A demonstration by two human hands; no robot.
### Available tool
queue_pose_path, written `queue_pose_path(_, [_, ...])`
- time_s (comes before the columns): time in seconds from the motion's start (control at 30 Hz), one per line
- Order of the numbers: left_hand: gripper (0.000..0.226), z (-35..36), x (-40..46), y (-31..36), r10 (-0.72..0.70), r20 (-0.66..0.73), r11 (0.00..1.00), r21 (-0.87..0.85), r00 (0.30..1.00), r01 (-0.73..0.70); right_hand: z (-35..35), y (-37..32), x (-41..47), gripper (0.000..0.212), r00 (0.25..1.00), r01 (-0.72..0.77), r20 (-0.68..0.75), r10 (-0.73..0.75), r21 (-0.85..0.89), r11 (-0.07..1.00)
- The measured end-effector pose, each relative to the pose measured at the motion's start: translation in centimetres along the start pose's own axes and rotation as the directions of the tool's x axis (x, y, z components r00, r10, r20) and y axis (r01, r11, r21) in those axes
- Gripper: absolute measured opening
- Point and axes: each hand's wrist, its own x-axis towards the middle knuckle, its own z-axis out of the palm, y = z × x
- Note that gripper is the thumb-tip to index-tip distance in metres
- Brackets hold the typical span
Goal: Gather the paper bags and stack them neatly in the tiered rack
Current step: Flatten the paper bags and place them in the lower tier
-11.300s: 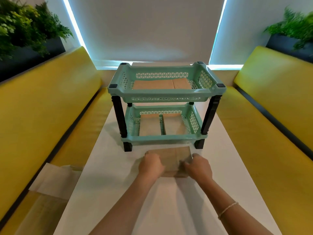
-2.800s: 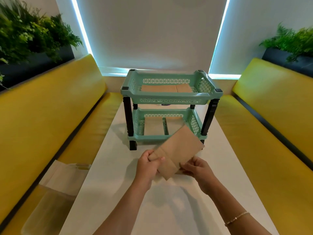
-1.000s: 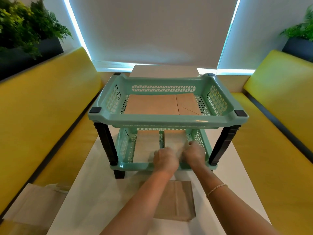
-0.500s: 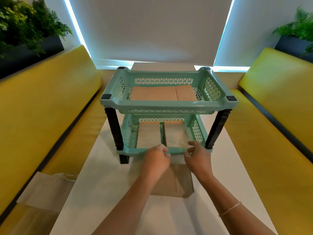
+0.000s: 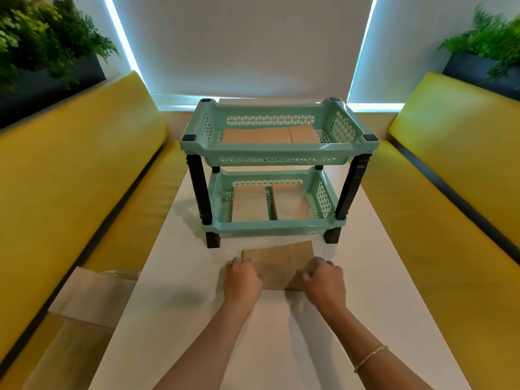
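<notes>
Where hands [image 5: 243, 278] meet, bag [image 5: 278, 263] before rack [image 5: 270, 192].

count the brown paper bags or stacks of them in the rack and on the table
5 bags or stacks: two on the top tier, two on the bottom tier, one on the table under both hands. Stacks may hide more.

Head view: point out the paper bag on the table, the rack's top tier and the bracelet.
paper bag [image 5: 277, 258], head view, bare middle of its flat face between the hands
rack's top tier [image 5: 267, 150], head view, front rim
bracelet [image 5: 371, 357], head view, chain on the right wrist
</notes>
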Motion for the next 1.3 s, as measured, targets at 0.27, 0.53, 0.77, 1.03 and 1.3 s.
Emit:
queue_pose_path(0.27, [0.039, 0.2, -0.2, -0.2, 0.010, -0.029, 1.000, -0.011, 1.000, -0.010, 0.1, -0.5, -1.1, 0.030, 0.990, 0.098, -0.094, -0.109, -0.115, 0.989])
queue_pose_path(0.53, [0.040, 0.4, -0.1, -0.2, 0.008, -0.037, 1.000, -0.008, 0.999, -0.008, 0.0, -0.8, -1.3, 0.034, 0.977, 0.146, -0.133, -0.168, -0.158, 0.977])
queue_pose_path(0.77, [0.039, 0.8, 0.1, -0.4, 0.016, -0.059, 1.000, 0.003, 0.998, -0.016, -0.1, -1.1, -1.4, 0.032, 0.966, 0.172, -0.158, -0.203, -0.190, 0.967])
queue_pose_path(1.03, [0.070, 0.5, 0.4, -0.5, -0.107, -0.041, 0.981, -0.167, 0.993, 0.099, -1.2, -1.7, -1.2, 0.027, 0.997, 0.058, 0.034, -0.075, 0.355, 0.933])
queue_pose_path(1.3, [0.083, -0.4, -1.9, -3.6, 0.012, -0.012, 0.550, -0.835, 1.000, -0.017, -2.8, 2.1, -1.9, 0.030, 0.973, -0.068, 0.213, -0.091, 0.638, 0.767])
